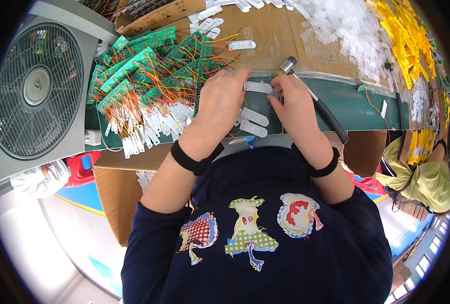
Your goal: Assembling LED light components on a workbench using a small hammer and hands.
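A white, round-ended LED lamp piece with small dots along it lies between my hands over the green table edge. My left hand is closed at its left end, the fingertips partly hidden. At the other end, the thumb and fingers of my right hand pinch it. Just below sit two more white lamp pieces, near thin wires. A hammer with a metal head and black grip lies slanted behind and beside my right hand.
Left of my hands are piled green circuit boards with red and yellow wires and white strips. A fan stands at far left. Clear plastic pieces and yellow pieces heap at back right. Another person's green garment shows at right.
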`<state>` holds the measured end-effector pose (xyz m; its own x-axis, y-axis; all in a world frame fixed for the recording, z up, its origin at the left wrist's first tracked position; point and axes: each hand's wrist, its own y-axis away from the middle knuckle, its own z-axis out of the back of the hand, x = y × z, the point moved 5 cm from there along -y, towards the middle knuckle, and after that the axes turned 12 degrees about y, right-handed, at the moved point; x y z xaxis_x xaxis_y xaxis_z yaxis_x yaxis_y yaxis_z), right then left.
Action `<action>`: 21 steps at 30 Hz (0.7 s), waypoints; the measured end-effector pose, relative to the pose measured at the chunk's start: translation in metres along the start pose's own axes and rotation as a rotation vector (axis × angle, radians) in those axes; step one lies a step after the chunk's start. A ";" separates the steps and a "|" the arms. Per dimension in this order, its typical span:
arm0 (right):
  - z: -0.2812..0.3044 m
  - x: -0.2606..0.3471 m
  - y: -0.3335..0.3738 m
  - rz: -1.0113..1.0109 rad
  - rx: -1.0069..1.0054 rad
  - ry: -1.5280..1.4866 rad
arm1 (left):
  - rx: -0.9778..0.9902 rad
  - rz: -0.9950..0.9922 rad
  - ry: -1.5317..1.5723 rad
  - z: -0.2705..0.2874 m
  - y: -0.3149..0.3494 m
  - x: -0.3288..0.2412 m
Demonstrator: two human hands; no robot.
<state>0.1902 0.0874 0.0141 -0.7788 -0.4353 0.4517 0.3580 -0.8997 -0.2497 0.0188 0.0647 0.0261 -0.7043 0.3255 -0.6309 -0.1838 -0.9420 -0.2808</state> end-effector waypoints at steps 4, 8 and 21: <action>-0.002 0.007 -0.007 0.151 -0.019 -0.060 | 0.001 0.021 -0.012 -0.001 0.000 0.001; -0.009 0.015 -0.015 0.196 0.003 -0.032 | 0.000 0.036 -0.028 0.000 -0.001 0.000; -0.009 0.017 -0.022 0.090 0.101 0.087 | 0.003 0.006 -0.034 0.001 -0.002 -0.006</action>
<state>0.1646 0.1000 0.0199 -0.7812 -0.5138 0.3545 0.4752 -0.8578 -0.1960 0.0224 0.0646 0.0309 -0.7280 0.3171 -0.6078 -0.1814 -0.9441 -0.2753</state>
